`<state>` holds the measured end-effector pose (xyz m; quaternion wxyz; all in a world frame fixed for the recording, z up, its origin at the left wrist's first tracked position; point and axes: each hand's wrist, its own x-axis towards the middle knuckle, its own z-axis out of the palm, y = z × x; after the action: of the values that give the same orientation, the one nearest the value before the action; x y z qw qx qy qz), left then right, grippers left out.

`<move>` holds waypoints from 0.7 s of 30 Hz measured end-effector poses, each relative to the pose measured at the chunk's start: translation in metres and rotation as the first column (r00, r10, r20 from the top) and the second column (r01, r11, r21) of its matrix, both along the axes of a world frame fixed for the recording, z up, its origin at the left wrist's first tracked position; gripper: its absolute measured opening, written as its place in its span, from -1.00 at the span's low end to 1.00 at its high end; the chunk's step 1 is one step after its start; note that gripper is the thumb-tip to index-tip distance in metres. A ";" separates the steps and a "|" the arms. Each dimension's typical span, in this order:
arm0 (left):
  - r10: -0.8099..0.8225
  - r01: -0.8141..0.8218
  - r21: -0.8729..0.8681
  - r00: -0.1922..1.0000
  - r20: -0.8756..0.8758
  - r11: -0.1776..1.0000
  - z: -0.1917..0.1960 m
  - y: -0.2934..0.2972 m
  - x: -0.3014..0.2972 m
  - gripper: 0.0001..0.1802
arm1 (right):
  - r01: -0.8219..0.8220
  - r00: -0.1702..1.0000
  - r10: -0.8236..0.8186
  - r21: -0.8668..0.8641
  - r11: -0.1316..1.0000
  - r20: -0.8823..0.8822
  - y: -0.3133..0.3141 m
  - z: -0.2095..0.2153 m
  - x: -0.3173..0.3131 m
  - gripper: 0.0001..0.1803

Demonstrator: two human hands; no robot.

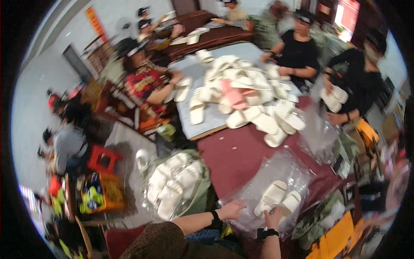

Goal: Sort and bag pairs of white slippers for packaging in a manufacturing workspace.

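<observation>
A pair of cream slippers lies on a clear plastic bag at the near end of the maroon table. My right hand, with a dark band at its wrist, has its fingers closed around the near ends of the slippers. To the left, my left hand is open, fingers stretched out over the edge of the bag. Its wrist also wears a black band. Slight blur softens the fingertips of both hands.
Cream slippers form a large heap, with pink slippers among them, on a pale-blue board. A clear-wrapped bundle of slippers stands at my left. Several people work around the tables; one holds slippers at the right.
</observation>
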<state>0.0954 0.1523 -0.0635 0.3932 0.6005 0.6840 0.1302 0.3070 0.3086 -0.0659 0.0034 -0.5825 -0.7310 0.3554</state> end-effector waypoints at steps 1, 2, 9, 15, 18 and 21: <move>0.094 -0.094 0.078 0.996 0.008 0.992 0.000 -0.012 -0.002 -0.39 | -0.065 0.998 0.065 0.004 0.998 -0.002 0.000 -0.007 0.002 -0.18; 0.157 -0.162 0.028 0.980 0.125 0.986 0.024 -0.016 -0.007 -0.44 | -0.052 0.999 0.051 0.066 0.996 0.011 0.003 -0.029 0.020 -0.24; 0.857 -0.852 0.099 0.515 -0.023 0.514 0.085 -0.242 0.017 -0.49 | -0.175 0.965 0.232 0.354 0.919 -0.124 0.018 -0.082 0.041 -0.40; 0.882 -0.979 0.014 0.175 -0.437 0.201 0.101 -0.402 0.079 -0.46 | -0.124 0.944 0.243 0.442 0.889 -0.224 0.035 -0.102 0.057 -0.49; 0.860 -0.990 0.108 -0.135 -0.491 -0.094 0.115 -0.462 0.123 -0.43 | -0.411 0.911 0.346 0.443 0.796 0.224 -0.029 -0.021 0.000 -0.28; 0.802 -0.960 0.225 -0.265 -0.536 -0.167 0.111 -0.495 0.116 -0.32 | -0.315 0.916 0.400 0.634 0.707 0.008 -0.045 -0.018 -0.021 -0.47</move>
<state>0.2110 -0.3426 0.0471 0.0402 -0.1834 0.9761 0.1096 0.2858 0.2641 -0.0841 0.1741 -0.3708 -0.9037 0.1247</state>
